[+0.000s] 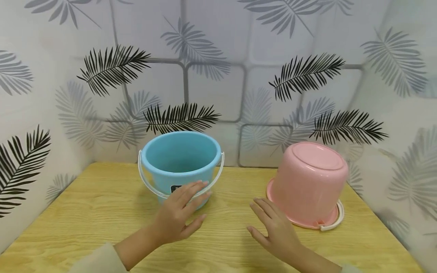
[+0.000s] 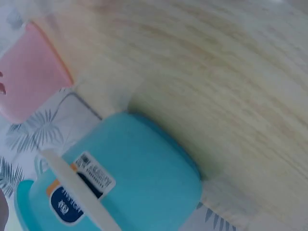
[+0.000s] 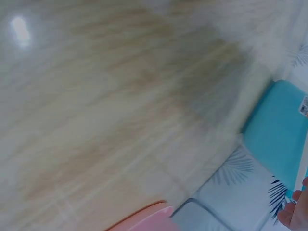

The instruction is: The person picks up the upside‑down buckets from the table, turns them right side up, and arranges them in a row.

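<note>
Two buckets stand on the wood-grain table (image 1: 232,242) in the head view: a blue bucket (image 1: 181,155), upright toward the left, its white handle (image 1: 217,176) hanging across the front, and a pink bucket (image 1: 310,185), upside down toward the right, its pale handle (image 1: 340,214) lying by the rim. The left hand (image 1: 179,214) is before the blue bucket, fingers loosely extended, grasping nothing; the right hand (image 1: 278,233), equally relaxed and empty, is near the pink bucket's lower edge, though contact cannot be told. A hasty forward push there could send the pink bucket skidding, since nothing seems to hold it; the left fingers could snag the loose handle and tip the blue bucket. The left wrist view shows that handle crossing a sticker (image 2: 67,206), so a grab on this side might catch plastic bail instead of wall. In the right wrist view, only an edge of the pink bucket shows, with fingertips (image 3: 294,214) cornered near the blue bucket, their owner unclear; hands working so close could bump.
</note>
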`<state>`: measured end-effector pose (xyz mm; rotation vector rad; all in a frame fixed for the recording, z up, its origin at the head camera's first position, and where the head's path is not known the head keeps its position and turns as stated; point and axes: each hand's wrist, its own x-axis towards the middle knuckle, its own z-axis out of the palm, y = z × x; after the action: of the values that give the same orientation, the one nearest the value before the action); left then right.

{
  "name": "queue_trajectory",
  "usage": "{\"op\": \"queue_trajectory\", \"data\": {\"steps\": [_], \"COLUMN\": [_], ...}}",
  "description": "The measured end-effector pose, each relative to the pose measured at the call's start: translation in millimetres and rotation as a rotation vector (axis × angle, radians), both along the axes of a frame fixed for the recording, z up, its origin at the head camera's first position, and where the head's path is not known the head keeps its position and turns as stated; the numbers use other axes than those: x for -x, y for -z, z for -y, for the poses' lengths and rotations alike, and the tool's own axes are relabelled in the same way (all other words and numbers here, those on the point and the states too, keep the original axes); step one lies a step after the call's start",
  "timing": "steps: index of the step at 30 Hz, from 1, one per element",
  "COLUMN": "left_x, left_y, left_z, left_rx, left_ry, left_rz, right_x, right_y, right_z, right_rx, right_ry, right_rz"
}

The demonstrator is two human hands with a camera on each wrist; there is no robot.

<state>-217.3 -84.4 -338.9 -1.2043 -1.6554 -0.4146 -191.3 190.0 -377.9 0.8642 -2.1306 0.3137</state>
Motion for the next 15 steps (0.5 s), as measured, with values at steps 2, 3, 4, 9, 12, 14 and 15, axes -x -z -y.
{"op": "queue_trajectory", "data": {"steps": [2,3,4,9,12,14,15], "left_x": [-1.2,-1.8,-2.9,-5.6,-6.3,-7.5,-8.1], "left_y": [6.6,10.3,13.8,32.2,42.5,47.9,50.6], "left_z": [-1.2,-1.7,-2.0,-2.7,-1.3,0.3,0.9], "left_rx": [0.048,0.074,0.102,0.213,0.266,0.305,0.322], "left_ry": [0.014,0.019,0.019,0.032,0.023,0.015,0.011], "left_rz": [-0.016,-0.015,-0.004,0.041,0.073,0.103,0.115], "right_x": [-3.1,-4.4,-5.4,-12.6,-16.8,-18.9,-19.8], "right_y": [5.0,7.7,10.7,22.4,27.8,30.9,32.4], "right_z": [-8,-13,-17,-37,-48,-54,-57], "right_rx": [-0.016,-0.023,-0.029,-0.078,-0.095,-0.107,-0.112], "right_ry": [0.018,0.024,0.031,0.106,0.154,0.183,0.197], "right_rz": [0.018,0.024,0.023,0.097,0.164,0.197,0.219]}}
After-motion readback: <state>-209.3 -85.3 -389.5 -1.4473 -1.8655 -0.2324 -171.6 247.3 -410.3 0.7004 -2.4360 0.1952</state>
